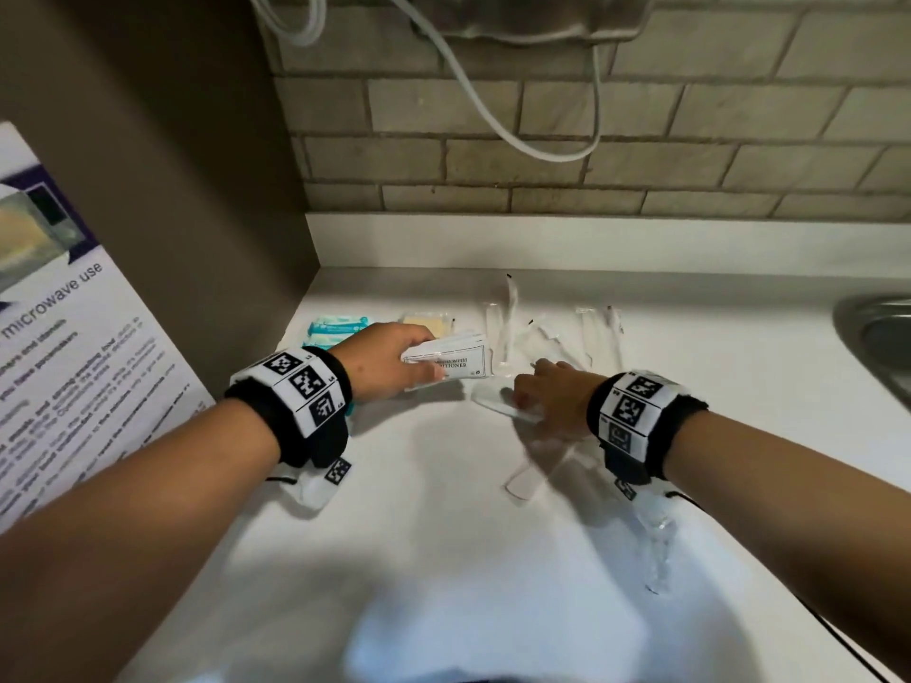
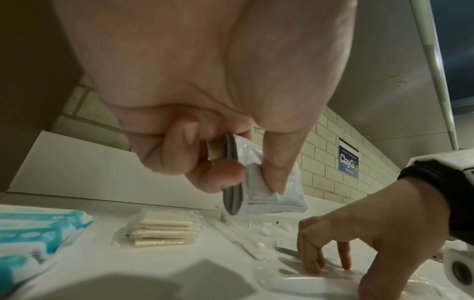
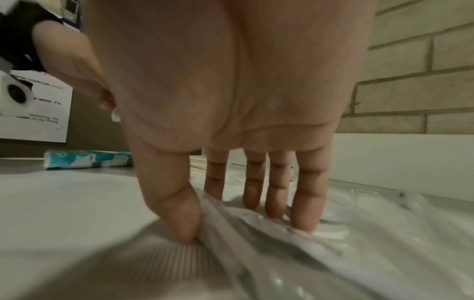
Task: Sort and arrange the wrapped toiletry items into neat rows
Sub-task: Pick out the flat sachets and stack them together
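Right-wrist view alone shows fingers (image 3: 307, 203) pressing clear wrappers (image 3: 282, 243).

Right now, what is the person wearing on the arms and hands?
Both forearms and hands are bare: no sleeves, no gloves. The left wrist and the right wrist each carry a wide black band with white panels printed with square black-and-white code markers. Under each band hangs a small white camera housing with another marker and a thin black cable.
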